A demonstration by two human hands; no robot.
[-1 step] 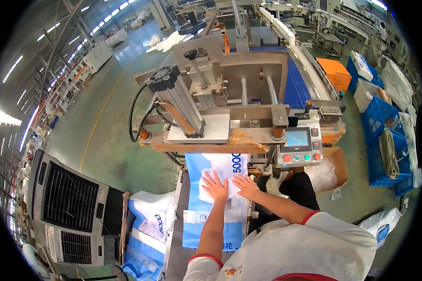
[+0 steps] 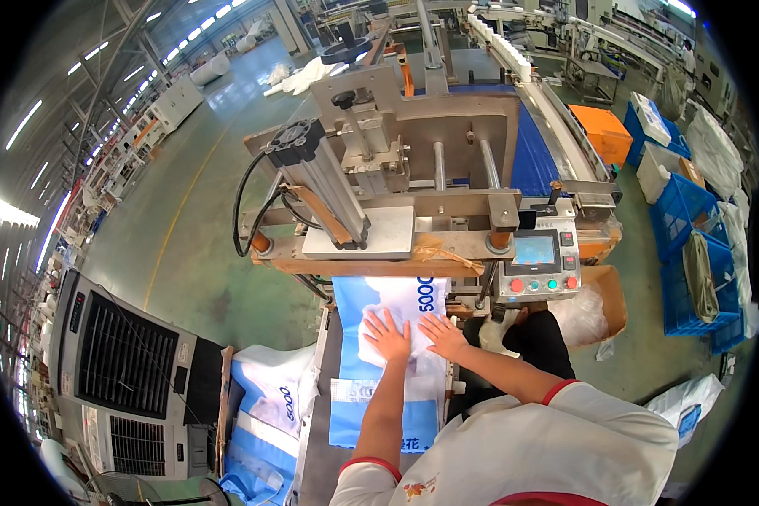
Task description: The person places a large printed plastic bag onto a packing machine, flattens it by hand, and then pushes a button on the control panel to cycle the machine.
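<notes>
A blue and white printed plastic bag (image 2: 354, 363) lies flat on a grey work surface (image 2: 316, 464), its far end running under the crossbeam (image 2: 362, 266) of a metal press machine. My left hand (image 2: 388, 337) rests on the bag with fingers spread, palm down. Just to its right, my right hand (image 2: 443, 334) lies near the bag's right edge, also palm down with fingers apart. Neither hand grips anything. Part of the bag is covered by my hands and left forearm.
More printed bags (image 2: 265, 396) lie at the left. A control panel (image 2: 538, 257) with screen and buttons stands right of the press, above a cardboard box (image 2: 607, 308). Blue crates (image 2: 683, 215) stand farther right. A large black-grilled unit (image 2: 126, 354) is at left.
</notes>
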